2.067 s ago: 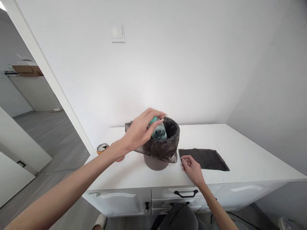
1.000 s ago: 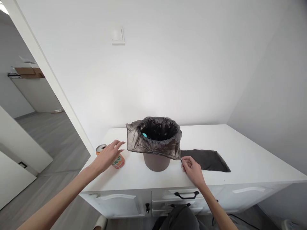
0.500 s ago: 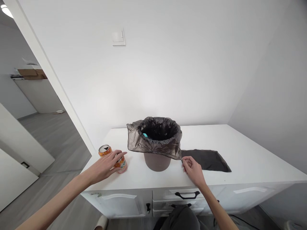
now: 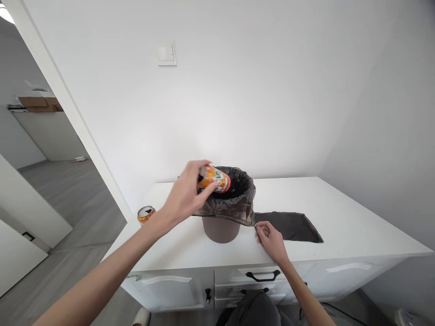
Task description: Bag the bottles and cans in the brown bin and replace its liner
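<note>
My left hand [image 4: 190,188] is closed around an orange soda can [image 4: 219,179], tilted on its side above the mouth of a trash bin [image 4: 221,230]. A thin black trash bag [image 4: 243,206] lines the bin and hangs over its rim. The fingertips of my right hand [image 4: 270,240] pinch the bag's lower right corner, pulling it out from the bin. A second orange can [image 4: 145,214] stands upright at the left end of the cabinet top, partly behind my left forearm.
A flat folded black bag [image 4: 288,226] lies to the right of the bin on the white cabinet top [image 4: 346,222]. Drawers with black handles [image 4: 263,276] are below. The wall [image 4: 265,90] with a light switch [image 4: 166,54] rises behind, and an open doorway is at left.
My left hand has lifted one can off the cabinet top and carried it right and up, over the bin's opening. My right hand keeps its pinch on the bag's corner.
</note>
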Motion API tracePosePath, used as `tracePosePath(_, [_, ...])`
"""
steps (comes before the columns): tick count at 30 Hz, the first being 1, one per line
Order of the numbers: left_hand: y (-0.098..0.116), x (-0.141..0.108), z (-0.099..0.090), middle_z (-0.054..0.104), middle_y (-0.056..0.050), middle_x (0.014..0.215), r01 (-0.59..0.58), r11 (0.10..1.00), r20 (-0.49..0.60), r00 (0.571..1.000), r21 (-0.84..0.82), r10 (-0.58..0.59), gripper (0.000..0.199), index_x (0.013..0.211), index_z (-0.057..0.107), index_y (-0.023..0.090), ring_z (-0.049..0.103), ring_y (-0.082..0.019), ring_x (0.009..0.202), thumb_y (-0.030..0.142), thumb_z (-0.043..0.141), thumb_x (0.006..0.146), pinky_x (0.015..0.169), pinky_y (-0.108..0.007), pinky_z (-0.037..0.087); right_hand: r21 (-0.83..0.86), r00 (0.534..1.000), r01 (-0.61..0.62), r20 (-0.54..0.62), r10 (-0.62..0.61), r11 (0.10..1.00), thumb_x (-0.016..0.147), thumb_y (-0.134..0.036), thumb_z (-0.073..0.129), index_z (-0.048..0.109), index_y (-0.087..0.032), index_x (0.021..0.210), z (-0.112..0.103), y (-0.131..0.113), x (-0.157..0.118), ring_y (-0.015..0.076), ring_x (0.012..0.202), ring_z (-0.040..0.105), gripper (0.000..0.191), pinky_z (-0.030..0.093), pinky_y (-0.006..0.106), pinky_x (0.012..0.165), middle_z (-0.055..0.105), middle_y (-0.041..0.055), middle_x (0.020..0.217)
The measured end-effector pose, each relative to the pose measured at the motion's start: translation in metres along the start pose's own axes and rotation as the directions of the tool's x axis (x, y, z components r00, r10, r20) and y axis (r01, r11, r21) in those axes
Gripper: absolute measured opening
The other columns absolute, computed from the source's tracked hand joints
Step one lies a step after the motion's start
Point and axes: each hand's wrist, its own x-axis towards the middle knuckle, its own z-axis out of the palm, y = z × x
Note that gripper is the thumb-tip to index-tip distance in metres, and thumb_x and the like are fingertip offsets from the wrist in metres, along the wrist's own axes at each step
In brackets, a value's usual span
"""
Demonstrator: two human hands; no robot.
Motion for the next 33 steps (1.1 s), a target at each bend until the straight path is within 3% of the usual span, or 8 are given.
tracePosePath(4, [0.001,0.006,0.038,0.06,-0.013,0.144,0.041,0.999,0.212,0.977,-0.015,-0.037,0.057,0.149,0.047,0.028,0.064,-0.032,0.127,0.052,0.064,0.1,0.106,-0.049,0.053,0.007,1.0,0.001,-0.007,-0.001,1.0,0.092,-0.061,0.059,0.067,-0.022,0.098,0.0,0.001,0.002,0.019,0.056,0.066,0.041,0.052,0.031,0.06,0.072,0.0027,0.071])
tracePosePath(7, [-0.019,-0.003,0.043,0.05,-0.015,0.158,0.09,0.996,0.106,0.99,0.009,-0.091,0.064,0.159,0.037,0.028,0.052,-0.032,0.145,0.051,0.059,0.103,0.118,-0.05,0.044,0.027,1.0,-0.002,-0.015,0.002,1.0,0.092,-0.059,0.059,0.066,-0.022,0.097,0.001,-0.004,0.002,0.0187,0.056,0.065,0.038,0.052,0.03,0.06,0.071,0.0028,0.07])
tracePosePath(13, [-0.106,-0.056,-0.001,0.051,-0.016,0.157,0.256,0.924,-0.093,0.967,0.286,-0.239,0.056,0.157,0.04,0.023,0.045,-0.034,0.148,0.049,0.047,0.107,0.124,-0.055,0.033,0.038,1.0,-0.019,-0.007,0.019,0.999,0.092,-0.059,0.059,0.066,-0.022,0.096,0.001,-0.014,0.0,0.0194,0.056,0.065,0.037,0.052,0.031,0.06,0.07,0.0025,0.069])
tracePosePath(21, [-0.193,-0.173,-0.035,0.055,-0.021,0.152,0.357,0.761,0.273,0.781,0.542,-0.561,0.069,0.155,0.042,0.022,0.07,-0.038,0.113,0.06,0.044,0.098,0.085,-0.046,0.057,0.031,1.0,-0.024,0.002,0.024,0.999,0.092,-0.061,0.059,0.064,-0.022,0.098,0.001,-0.01,0.002,0.0191,0.056,0.064,0.04,0.05,0.031,0.06,0.07,0.0021,0.07])
tracePosePath(24, [-0.187,-0.18,-0.039,0.055,-0.021,0.149,0.44,0.724,0.246,0.738,0.531,-0.628,0.063,0.156,0.04,0.021,0.074,-0.032,0.095,0.051,0.038,0.101,0.065,-0.038,0.056,0.017,1.0,-0.023,-0.002,0.023,1.0,0.091,-0.063,0.058,0.065,-0.023,0.097,0.001,-0.011,0.002,0.019,0.056,0.064,0.041,0.051,0.031,0.061,0.07,0.002,0.07])
tracePosePath(26, [-0.172,-0.165,-0.046,0.057,-0.02,0.144,0.457,0.729,0.14,0.792,0.509,-0.594,0.062,0.155,0.041,0.02,0.073,-0.033,0.1,0.053,0.04,0.102,0.069,-0.039,0.058,0.015,1.0,-0.023,-0.001,0.023,1.0,0.091,-0.064,0.057,0.065,-0.023,0.096,0.001,-0.013,0.001,0.0191,0.056,0.064,0.042,0.051,0.031,0.061,0.07,0.0019,0.07])
tracePosePath(29, [-0.132,-0.119,-0.059,0.055,-0.02,0.144,0.413,0.818,-0.149,0.91,0.4,-0.387,0.075,0.157,0.034,0.02,0.066,-0.037,0.12,0.065,0.052,0.1,0.089,-0.049,0.06,0.02,1.0,-0.028,0.002,0.028,0.999,0.091,-0.063,0.058,0.065,-0.023,0.096,0.001,-0.014,0.0,0.0191,0.056,0.064,0.041,0.051,0.031,0.061,0.07,0.0018,0.07])
tracePosePath(33, [-0.067,-0.048,-0.06,0.053,-0.014,0.146,0.098,0.99,-0.317,0.946,0.098,-0.062,0.092,0.162,0.021,0.03,0.07,-0.022,0.108,0.064,0.071,0.093,0.093,-0.044,0.063,0.015,1.0,-0.027,-0.002,0.027,1.0,0.094,-0.059,0.058,0.065,-0.023,0.098,0.001,-0.01,-0.001,0.0194,0.057,0.065,0.037,0.051,0.031,0.062,0.071,0.0025,0.072])
